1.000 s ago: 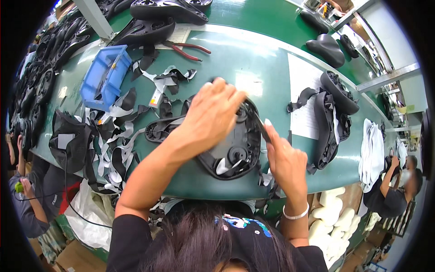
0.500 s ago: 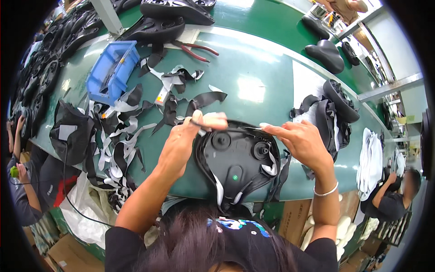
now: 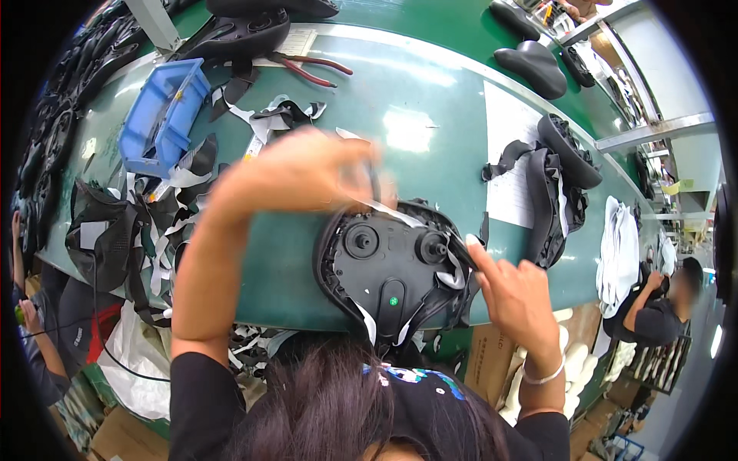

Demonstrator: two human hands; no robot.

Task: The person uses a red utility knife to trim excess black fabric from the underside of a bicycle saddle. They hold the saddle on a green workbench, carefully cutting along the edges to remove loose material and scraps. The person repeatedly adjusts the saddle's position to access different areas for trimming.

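A black bicycle saddle point(image 3: 384, 265) lies underside up on the green worktable in front of me, with two round posts showing. Pale and black cover edging hangs loose around its rim. Above its far left edge, my left hand point(image 3: 323, 173) is smeared by motion, fingers curled round a dark strip. A pale-edged strip of cover material point(image 3: 393, 214) stretches from below that hand to the saddle's far rim. My right hand point(image 3: 515, 296) grips the saddle's right edge, forefinger along the rim and other fingers bent. Its thumb is hidden, and a pale spot at the fingertip is unclear.
Left of the saddle are a blue bin point(image 3: 163, 115), black and white scraps point(image 3: 196, 165) and a black cloth bag point(image 3: 100, 230). Red-handled pliers point(image 3: 311, 69) lie at the back. Several saddles point(image 3: 544, 196) sit at right, near white cloth point(image 3: 617, 253). People work on both sides.
My left hand has swung up and left, away from the rim, and the pale-edged strip now shows stretched beneath it. My right hand has slid nearer along the saddle's right edge.
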